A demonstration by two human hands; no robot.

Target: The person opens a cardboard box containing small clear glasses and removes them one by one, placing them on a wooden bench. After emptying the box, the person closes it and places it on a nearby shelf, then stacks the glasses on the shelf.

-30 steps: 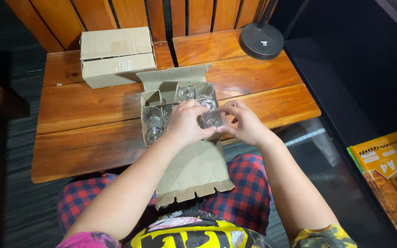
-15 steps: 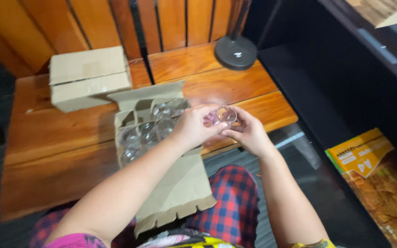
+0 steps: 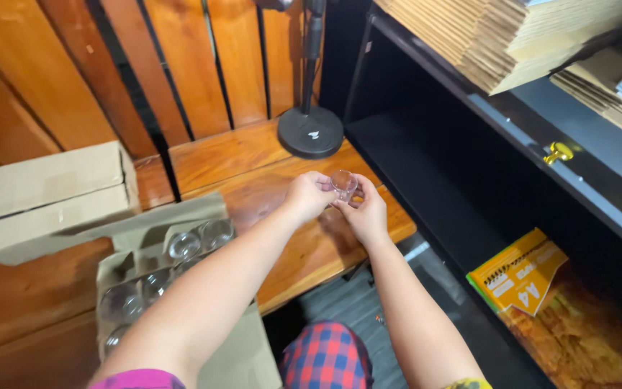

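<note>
A small clear drinking glass [image 3: 343, 183] is held up above the right end of the wooden table [image 3: 239, 162]. My left hand [image 3: 309, 195] grips it from the left and my right hand [image 3: 363, 212] grips it from below and the right. Down to the left lies an open cardboard box [image 3: 142, 241] with dividers, and several more clear glasses [image 3: 185, 245] stand in its cells. My left forearm crosses over the box's front part.
A closed cardboard box [image 3: 52, 198] sits at the table's back left. A black round lamp base [image 3: 310, 132] stands at the back right. A dark shelf unit [image 3: 469, 166] is on the right, with flat cardboard stacks [image 3: 498, 36] above and a yellow package [image 3: 523, 277] below.
Both hands lifted one glass out of the divided box and carried it up and to the right. The view swung right toward the shelf unit.
</note>
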